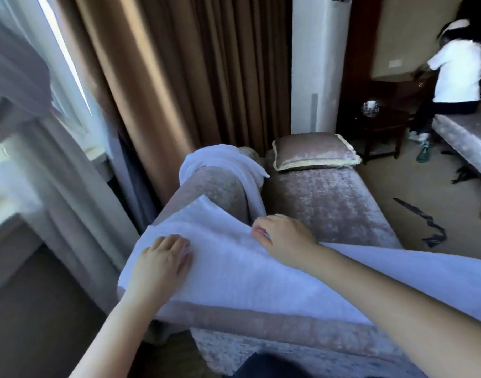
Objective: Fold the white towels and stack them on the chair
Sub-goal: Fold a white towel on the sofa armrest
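Towel [234, 271]: white, spread flat along the top rail of the chair [329, 200], running from the rail's left corner off to the right edge of view. Its far left corner lies up on the armrest.

Left hand [160, 257]: forearm comes up from lower left, palm down on the towel's left end. Fingers nearly straight, close together, pressing the cloth onto the rail. Nothing gripped.

Right hand [283, 238]: forearm crosses in from lower right, over the towel, wrist bent slightly down. Fingers curled, thumb and forefinger closed on the towel's far edge, about midway along the part in view. The cloth rises a little at that pinch. The other fingertips are tucked under and hidden.

The hands are apart, with a bare stretch of towel between them.

Second towel [220, 162]: white, bunched, draped over the far end of the armrest, one end hanging down toward the seat. Neither hand touches it.

Cushion [313, 151]: at the far end of the seat, tilted up.

Curtain [165, 77]: brown, hanging behind the chair.

Person [457, 72]: white top, far right, blurred, next to a bed [468, 137].
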`<state>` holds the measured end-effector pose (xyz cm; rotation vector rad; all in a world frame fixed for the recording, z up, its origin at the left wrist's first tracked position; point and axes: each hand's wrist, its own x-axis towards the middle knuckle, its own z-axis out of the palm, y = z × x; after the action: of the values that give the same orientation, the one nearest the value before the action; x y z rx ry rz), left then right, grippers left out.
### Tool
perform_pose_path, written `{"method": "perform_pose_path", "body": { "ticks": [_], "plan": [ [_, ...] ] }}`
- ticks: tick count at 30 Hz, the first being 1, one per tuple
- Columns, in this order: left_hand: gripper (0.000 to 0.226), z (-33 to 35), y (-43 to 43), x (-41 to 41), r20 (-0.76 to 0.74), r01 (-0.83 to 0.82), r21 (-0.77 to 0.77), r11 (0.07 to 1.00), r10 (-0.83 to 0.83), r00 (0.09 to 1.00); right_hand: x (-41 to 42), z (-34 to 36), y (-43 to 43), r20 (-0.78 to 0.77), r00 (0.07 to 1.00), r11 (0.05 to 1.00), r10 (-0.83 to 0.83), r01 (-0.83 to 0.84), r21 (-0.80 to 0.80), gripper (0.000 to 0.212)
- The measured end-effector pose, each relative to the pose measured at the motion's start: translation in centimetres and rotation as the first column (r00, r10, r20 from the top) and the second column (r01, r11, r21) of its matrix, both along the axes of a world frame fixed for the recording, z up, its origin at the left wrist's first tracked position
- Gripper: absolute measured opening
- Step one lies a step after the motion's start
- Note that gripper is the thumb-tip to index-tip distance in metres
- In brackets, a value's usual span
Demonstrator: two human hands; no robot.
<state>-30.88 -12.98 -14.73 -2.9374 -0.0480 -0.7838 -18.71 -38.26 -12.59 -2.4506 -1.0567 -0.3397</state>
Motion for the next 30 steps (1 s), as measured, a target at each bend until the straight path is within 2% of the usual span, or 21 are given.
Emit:
{"method": "perform_pose_path", "body": {
  "ticks": [3, 6, 9, 11, 12, 13, 15, 17, 18, 19, 20, 21, 23, 24, 26, 30],
  "plan": [
    [0.039, -1.4, 0.4, -0.5, 0.079, 0.001, -0.076, 0.997, 0.005, 0.997, 1.7, 0.1, 4.6, -0.126, 0.992, 0.998, -0.01, 0.002, -0.067, 0.026],
    [0.037, -1.9, 0.6, -0.4, 0.092, 0.051, -0.153, 0.987, -0.038, 0.995, 3.3, 0.4, 7.9, -0.228, 0.974, 0.997, -0.004, -0.015, -0.082, 0.033],
    [0.037, -0.9, 1.5, -0.6, 0.046, 0.09, -0.28, 0.956, -0.08, 0.996, 3.6, 1.2, 9.7, -0.269, 0.962, 0.999, 0.046, -0.049, -0.007, 0.034],
    [0.028, 0.6, 2.2, -1.2, 0.016, 0.038, -0.458, 0.888, -0.034, 0.999, 2.7, 2.1, 10.3, -0.247, 0.965, 0.994, 0.093, -0.079, 0.07, 0.03],
    [0.023, 1.5, 2.5, -1.4, 0.022, 0.017, -0.584, 0.812, -0.005, 1.0, 1.9, 2.7, 10.4, -0.223, 0.967, 0.988, 0.126, -0.103, 0.113, 0.028],
    [0.022, 2.5, 2.8, -1.4, 0.028, 0.007, -0.727, 0.686, 0.02, 0.999, 0.9, 3.3, 10.6, -0.191, 0.967, 0.978, 0.167, -0.138, 0.156, 0.027],
    [0.035, 4.8, 3.5, -1.2, 0.031, 0.01, -0.937, 0.349, 0.055, 0.998, -1.6, 4.4, 11.0, -0.101, 0.957, 0.945, 0.272, -0.246, 0.214, 0.027],
    [0.056, 6.8, 4.0, -0.9, -0.046, -0.048, -0.997, 0.053, 0.05, 0.998, -3.9, 4.4, 11.4, -0.014, 0.93, 0.912, 0.366, -0.356, 0.203, 0.03],
    [0.062, 7.5, 4.1, -0.8, -0.091, -0.09, -0.995, -0.042, 0.037, 0.995, -5.1, 4.1, 11.5, 0.025, 0.913, 0.898, 0.407, -0.405, 0.171, 0.032],
    [0.063, 7.9, 4.3, -0.7, -0.135, -0.132, -0.988, -0.079, 0.04, 0.99, -6.1, 3.7, 11.5, 0.076, 0.893, 0.884, 0.443, -0.449, 0.127, 0.035],
    [0.058, 8.0, 4.5, -0.5, -0.16, -0.156, -0.986, -0.064, 0.056, 0.986, -6.9, 3.1, 11.4, 0.128, 0.869, 0.869, 0.479, -0.49, 0.075, 0.038],
    [0.051, 8.0, 4.8, -0.3, -0.187, -0.189, -0.982, 0.027, 0.076, 0.979, -7.6, 2.4, 11.2, 0.154, 0.843, 0.851, 0.516, -0.525, 0.021, 0.041],
    [0.037, 7.3, 5.7, -0.4, -0.242, -0.283, -0.888, 0.364, 0.153, 0.958, -8.5, 1.2, 10.7, 0.1, 0.815, 0.821, 0.57, -0.566, -0.07, 0.047],
    [0.03, 7.0, 6.1, -0.5, -0.25, -0.314, -0.826, 0.469, 0.194, 0.949, -8.6, 1.0, 10.2, 0.046, 0.819, 0.82, 0.572, -0.568, -0.077, 0.046],
    [0.018, 6.5, 6.7, -1.3, -0.283, -0.367, -0.781, 0.505, 0.237, 0.929, -8.3, 1.0, 9.0, -0.047, 0.84, 0.839, 0.54, -0.542, -0.043, 0.042],
    [0.015, 5.3, 6.4, -2.6, -0.412, -0.496, -0.652, 0.574, 0.281, 0.867, -6.1, 1.3, 6.6, -0.036, 0.923, 0.923, 0.382, -0.38, 0.052, 0.03]
  ]
}}
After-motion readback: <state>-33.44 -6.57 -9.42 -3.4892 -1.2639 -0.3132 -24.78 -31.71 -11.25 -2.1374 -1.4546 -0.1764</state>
